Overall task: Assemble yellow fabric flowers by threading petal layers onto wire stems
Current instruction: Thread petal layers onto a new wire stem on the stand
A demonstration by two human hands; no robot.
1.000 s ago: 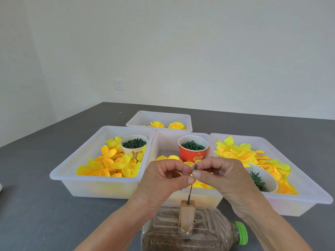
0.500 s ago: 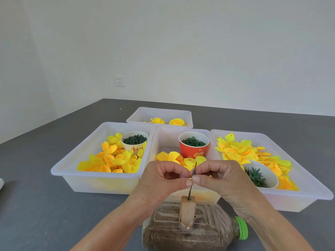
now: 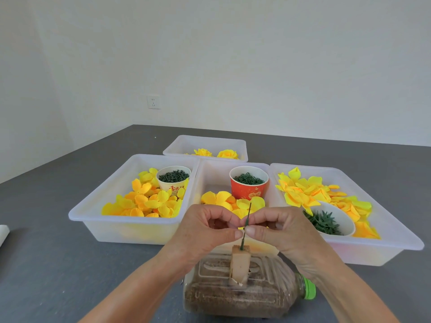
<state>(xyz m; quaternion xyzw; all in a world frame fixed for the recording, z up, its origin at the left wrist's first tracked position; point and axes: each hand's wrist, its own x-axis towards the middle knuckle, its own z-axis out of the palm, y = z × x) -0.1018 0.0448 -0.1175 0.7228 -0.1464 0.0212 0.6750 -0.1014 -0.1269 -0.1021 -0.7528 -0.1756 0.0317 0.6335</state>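
A thin green wire stem (image 3: 247, 215) stands upright, its foot stuck in a tan foam block (image 3: 240, 259) on a plastic bottle (image 3: 233, 297) lying on its side. My left hand (image 3: 205, 231) and my right hand (image 3: 277, 231) meet at the stem's middle, thumbs and forefingers pinching it from both sides. Whether a small part sits between the fingertips I cannot tell. Yellow petal layers (image 3: 144, 201) fill the left bin, more petals (image 3: 224, 199) lie in the middle bin, and flatter petals (image 3: 314, 194) in the right bin.
Three white bins sit side by side; the left bin (image 3: 93, 213) holds a white cup of green pieces (image 3: 173, 177), the middle a red cup (image 3: 248, 185), the right a white bowl of green leaves (image 3: 326, 220). A far bin (image 3: 205, 143) holds two finished flowers.
The camera view has tipped a little, so the bins sit lower against my hands. Both hands keep pinching the stem, fingertips slightly lower on it.
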